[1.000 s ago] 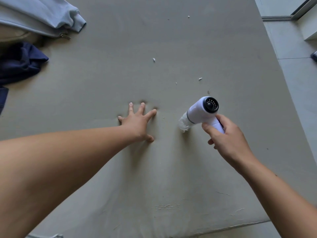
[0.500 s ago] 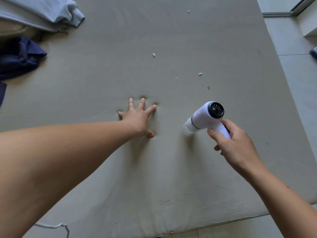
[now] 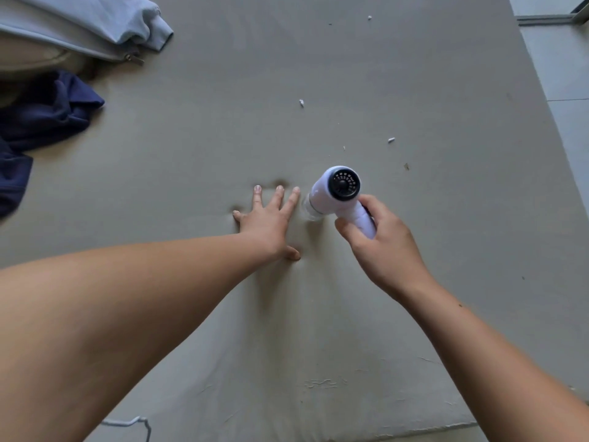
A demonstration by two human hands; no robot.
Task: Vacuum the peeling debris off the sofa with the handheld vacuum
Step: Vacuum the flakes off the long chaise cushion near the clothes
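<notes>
- White handheld vacuum (image 3: 338, 194) gripped by right hand (image 3: 381, 247), nozzle down on sofa (image 3: 223, 138) beside left hand (image 3: 271, 221), spread flat, pressing.
- Mid-vacuuming; next likely: white flakes (image 3: 391, 140) farther up.

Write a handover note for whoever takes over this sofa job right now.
Left hand: open, pressed flat on the sofa.
Right hand: gripping the vacuum, nozzle down on the fabric beside the left fingertips.
Done: no loose bits visible around the hands.
Left: white flakes farther out, a brown speck, and the peeling patch near the front edge.
</notes>
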